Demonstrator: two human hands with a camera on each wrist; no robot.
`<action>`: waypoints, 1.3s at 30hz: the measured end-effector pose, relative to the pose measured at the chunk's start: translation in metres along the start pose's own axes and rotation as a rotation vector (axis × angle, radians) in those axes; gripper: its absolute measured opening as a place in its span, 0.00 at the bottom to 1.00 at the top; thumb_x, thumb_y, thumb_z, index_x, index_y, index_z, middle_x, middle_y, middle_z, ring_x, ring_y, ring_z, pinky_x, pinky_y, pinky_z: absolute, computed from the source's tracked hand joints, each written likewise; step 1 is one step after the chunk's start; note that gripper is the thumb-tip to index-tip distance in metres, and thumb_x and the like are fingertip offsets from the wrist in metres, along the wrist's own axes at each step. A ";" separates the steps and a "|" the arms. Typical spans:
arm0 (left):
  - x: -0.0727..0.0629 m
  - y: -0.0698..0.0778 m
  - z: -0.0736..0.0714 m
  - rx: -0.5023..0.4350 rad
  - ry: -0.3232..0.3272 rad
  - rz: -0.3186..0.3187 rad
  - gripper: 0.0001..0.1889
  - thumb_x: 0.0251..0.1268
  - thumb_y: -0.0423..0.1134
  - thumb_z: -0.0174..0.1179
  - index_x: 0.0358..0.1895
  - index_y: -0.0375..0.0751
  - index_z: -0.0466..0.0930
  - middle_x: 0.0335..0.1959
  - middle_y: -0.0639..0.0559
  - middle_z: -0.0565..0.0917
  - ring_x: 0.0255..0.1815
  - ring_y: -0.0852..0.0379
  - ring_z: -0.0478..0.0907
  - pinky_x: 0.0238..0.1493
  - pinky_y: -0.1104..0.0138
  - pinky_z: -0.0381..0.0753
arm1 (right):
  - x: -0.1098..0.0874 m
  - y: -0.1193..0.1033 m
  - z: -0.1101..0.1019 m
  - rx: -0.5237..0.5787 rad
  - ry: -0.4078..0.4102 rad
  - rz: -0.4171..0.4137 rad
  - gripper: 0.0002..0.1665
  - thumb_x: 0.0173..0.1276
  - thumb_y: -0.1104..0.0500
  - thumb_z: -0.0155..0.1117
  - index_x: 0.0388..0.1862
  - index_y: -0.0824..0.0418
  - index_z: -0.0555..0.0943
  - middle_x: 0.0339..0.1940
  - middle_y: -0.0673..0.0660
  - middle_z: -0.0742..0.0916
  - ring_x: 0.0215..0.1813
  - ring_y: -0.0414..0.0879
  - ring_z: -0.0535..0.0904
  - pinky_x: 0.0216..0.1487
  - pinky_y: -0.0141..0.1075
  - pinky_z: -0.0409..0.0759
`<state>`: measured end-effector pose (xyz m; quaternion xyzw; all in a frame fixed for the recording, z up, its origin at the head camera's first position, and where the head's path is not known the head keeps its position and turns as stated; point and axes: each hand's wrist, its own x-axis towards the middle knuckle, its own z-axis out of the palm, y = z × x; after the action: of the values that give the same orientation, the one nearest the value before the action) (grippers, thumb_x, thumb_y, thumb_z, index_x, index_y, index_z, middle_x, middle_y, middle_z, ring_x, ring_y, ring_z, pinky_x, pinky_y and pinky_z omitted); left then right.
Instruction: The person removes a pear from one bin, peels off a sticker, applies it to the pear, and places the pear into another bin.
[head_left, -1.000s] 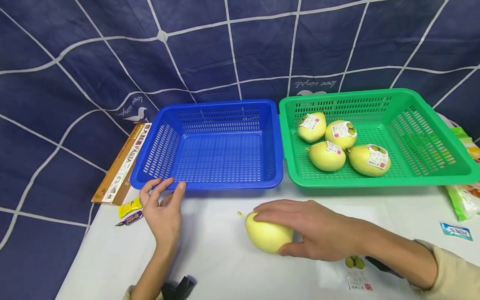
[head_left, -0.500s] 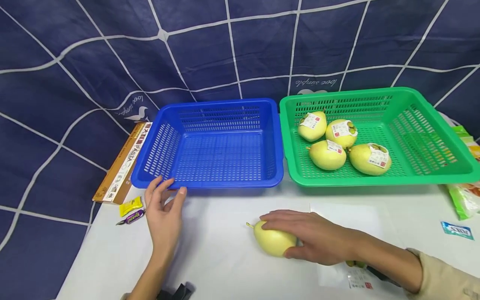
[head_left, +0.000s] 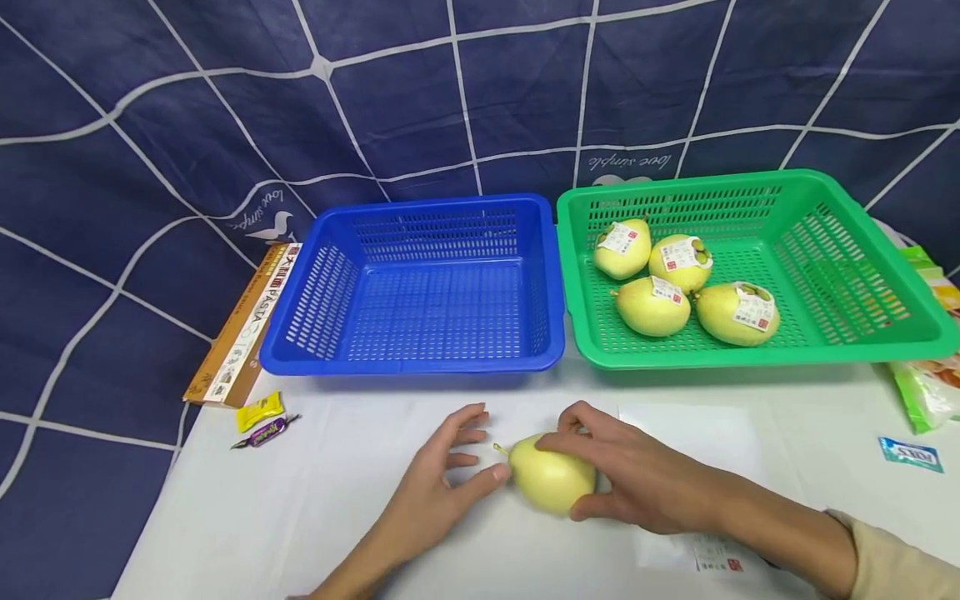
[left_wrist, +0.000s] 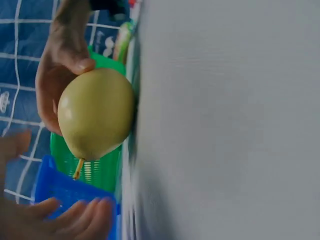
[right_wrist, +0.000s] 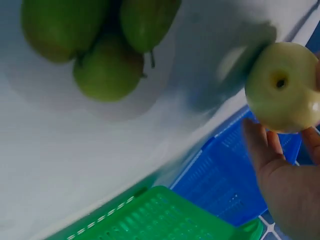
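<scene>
A yellow-green pear lies on its side on the white table, its stem pointing left. My right hand holds it from the right, fingers over the far side and thumb at the near side. Beside the stem end is my left hand, its fingers spread and its thumb tip close to the pear; whether they touch is unclear. In the left wrist view the pear shows its smooth side, with the right hand behind it. The right wrist view shows the pear's blossom end.
Behind the hands stands a blue basket. The green basket to its right holds several labelled pears. A white sheet with a label lies under the right forearm. Small wrapped sweets and a pasta box are at left.
My left hand has left the blue basket's front rim and moved right, toward the pear's stem end. The pear and right hand shifted slightly right, then stayed about there.
</scene>
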<state>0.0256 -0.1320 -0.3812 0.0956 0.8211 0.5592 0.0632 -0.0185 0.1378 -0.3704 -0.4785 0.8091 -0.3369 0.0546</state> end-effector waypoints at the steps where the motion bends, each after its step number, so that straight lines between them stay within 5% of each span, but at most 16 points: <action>1: 0.003 -0.001 0.001 -0.049 -0.083 -0.069 0.35 0.63 0.44 0.69 0.71 0.45 0.64 0.64 0.49 0.74 0.59 0.50 0.75 0.54 0.59 0.79 | -0.001 0.000 0.000 -0.012 0.010 0.009 0.38 0.53 0.52 0.80 0.63 0.48 0.75 0.50 0.44 0.72 0.49 0.37 0.72 0.50 0.35 0.79; 4: 0.012 -0.006 0.002 -0.156 -0.254 -0.165 0.39 0.64 0.45 0.68 0.74 0.42 0.58 0.64 0.47 0.73 0.60 0.51 0.75 0.56 0.61 0.79 | -0.005 0.000 0.001 -0.039 0.036 0.034 0.38 0.52 0.53 0.81 0.63 0.46 0.77 0.45 0.42 0.71 0.45 0.35 0.72 0.46 0.32 0.78; 7: 0.017 -0.009 0.005 -0.192 -0.307 -0.174 0.40 0.64 0.45 0.68 0.74 0.40 0.57 0.61 0.48 0.76 0.57 0.52 0.77 0.54 0.63 0.80 | -0.009 0.000 0.002 -0.043 0.068 0.046 0.37 0.52 0.54 0.81 0.62 0.49 0.77 0.46 0.42 0.73 0.45 0.34 0.74 0.45 0.31 0.79; 17: 0.021 -0.012 0.011 -0.159 -0.302 -0.109 0.29 0.63 0.39 0.69 0.67 0.38 0.73 0.58 0.44 0.80 0.49 0.53 0.80 0.47 0.65 0.82 | -0.013 0.003 0.005 0.071 0.152 0.002 0.31 0.58 0.57 0.76 0.59 0.55 0.75 0.55 0.45 0.80 0.54 0.40 0.77 0.57 0.27 0.75; 21: 0.020 -0.013 0.011 -0.166 -0.303 -0.097 0.27 0.63 0.36 0.69 0.66 0.39 0.75 0.59 0.42 0.80 0.45 0.56 0.83 0.46 0.66 0.83 | -0.020 0.003 -0.004 0.101 0.147 0.008 0.31 0.58 0.62 0.76 0.60 0.53 0.76 0.53 0.45 0.81 0.50 0.40 0.78 0.49 0.29 0.79; 26: 0.020 -0.014 0.013 -0.253 -0.332 -0.109 0.27 0.63 0.34 0.67 0.66 0.37 0.75 0.62 0.39 0.77 0.46 0.55 0.84 0.48 0.66 0.83 | -0.048 0.007 -0.018 0.064 0.138 0.096 0.32 0.56 0.62 0.77 0.59 0.50 0.77 0.45 0.41 0.80 0.40 0.35 0.76 0.34 0.23 0.75; 33: 0.019 -0.014 0.013 -0.256 -0.332 -0.135 0.26 0.63 0.35 0.68 0.66 0.39 0.75 0.62 0.39 0.77 0.46 0.55 0.84 0.48 0.67 0.83 | -0.099 0.021 -0.027 -0.099 0.078 0.286 0.31 0.51 0.49 0.81 0.54 0.48 0.80 0.41 0.34 0.76 0.38 0.30 0.72 0.38 0.21 0.69; 39: 0.021 -0.013 0.009 -0.257 -0.338 -0.151 0.27 0.63 0.35 0.68 0.66 0.39 0.75 0.56 0.41 0.82 0.46 0.54 0.85 0.46 0.68 0.83 | -0.121 0.031 -0.020 -0.094 0.057 0.410 0.29 0.46 0.50 0.83 0.47 0.47 0.79 0.39 0.35 0.74 0.39 0.32 0.70 0.37 0.21 0.66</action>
<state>0.0063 -0.1235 -0.3971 0.1173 0.7256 0.6289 0.2532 0.0153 0.2557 -0.4016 -0.2964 0.9055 -0.2939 0.0765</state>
